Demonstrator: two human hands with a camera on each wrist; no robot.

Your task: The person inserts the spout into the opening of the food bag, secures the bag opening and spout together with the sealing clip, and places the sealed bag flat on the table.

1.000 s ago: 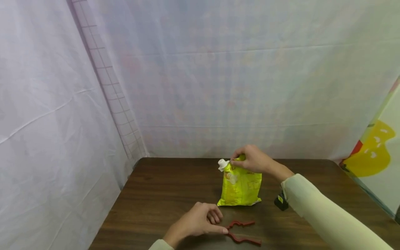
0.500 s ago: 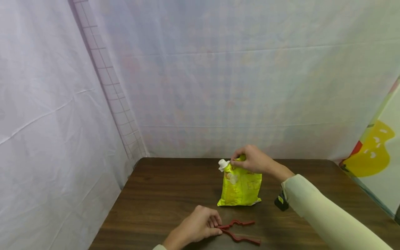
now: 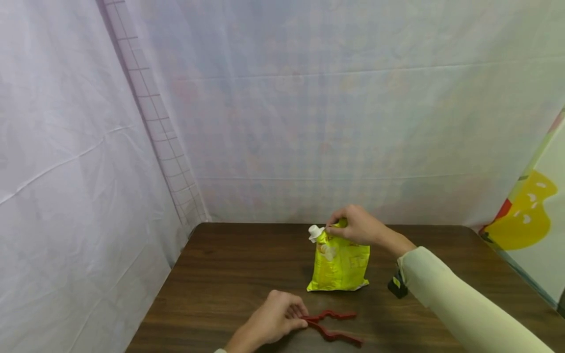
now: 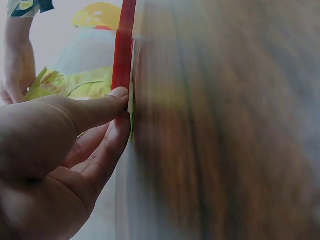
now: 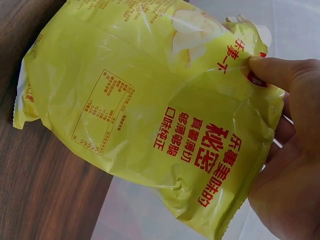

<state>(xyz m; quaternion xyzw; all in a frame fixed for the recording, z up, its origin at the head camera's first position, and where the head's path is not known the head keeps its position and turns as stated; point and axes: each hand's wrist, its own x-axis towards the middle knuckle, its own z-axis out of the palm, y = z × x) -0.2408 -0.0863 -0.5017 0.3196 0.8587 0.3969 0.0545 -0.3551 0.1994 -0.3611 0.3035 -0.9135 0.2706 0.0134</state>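
A yellow potato chip bag [image 3: 341, 268] stands upright on the table, a white capped spout [image 3: 315, 232] at its upper left corner. My right hand [image 3: 358, 226] pinches the bag's top edge beside the spout; in the right wrist view the thumb lies on the printed front, the other fingers partly hidden behind. Nearer the front, my left hand [image 3: 274, 317] pinches the joined end of a red forked tool [image 3: 332, 336] with two wavy arms spread to the right. The left wrist view has thumb and fingertips on the red strip [image 4: 123, 55], close over the wood.
The dark wooden table [image 3: 229, 264] ends at a pale hanging cloth [image 3: 326, 122] behind, with another white cloth [image 3: 79, 196] along the left. A black wrist device [image 3: 398, 286] hangs under the right sleeve. A yellow shape [image 3: 525, 215] shows on the right wall.
The left thumb touched the red tool at first; the fingers then closed on its joined end. Hand and tool have since shifted slightly left. The right hand and chip bag stay put.
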